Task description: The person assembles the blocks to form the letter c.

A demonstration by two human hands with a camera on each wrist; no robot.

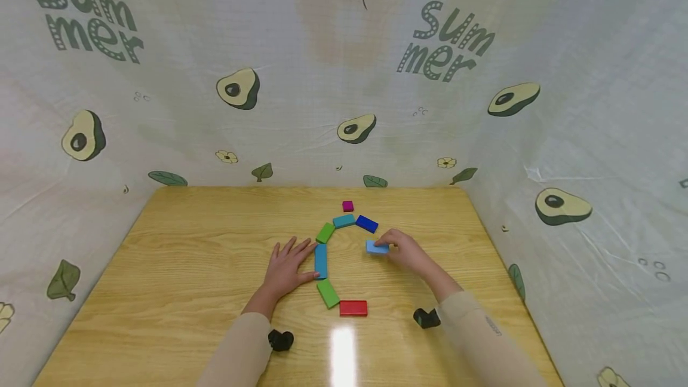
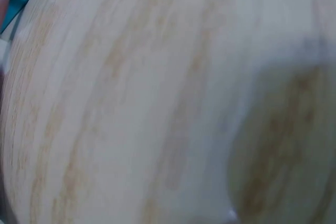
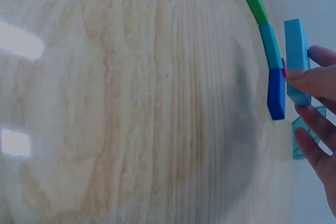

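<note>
In the head view my right hand [image 1: 407, 252] pinches a light blue block [image 1: 371, 248] between thumb and fingers, right of a curve of coloured blocks. The right wrist view shows that block from the side, raised near the dark blue block [image 3: 276, 94]. My left hand [image 1: 283, 269] rests on the table with its fingers spread. Its index finger and thumb touch the two ends of a longer blue block [image 1: 321, 261] on the left of the curve. In the left wrist view only a fingertip shows, at the top left corner.
The curve also has a green block [image 1: 325, 233], a teal block [image 1: 344, 221], a lower green block [image 1: 328, 294] and a red block [image 1: 353, 308]. A small magenta block [image 1: 347, 206] lies behind it. Patterned cloth [image 1: 301, 136] walls the wooden table [image 1: 204, 220] at back and sides.
</note>
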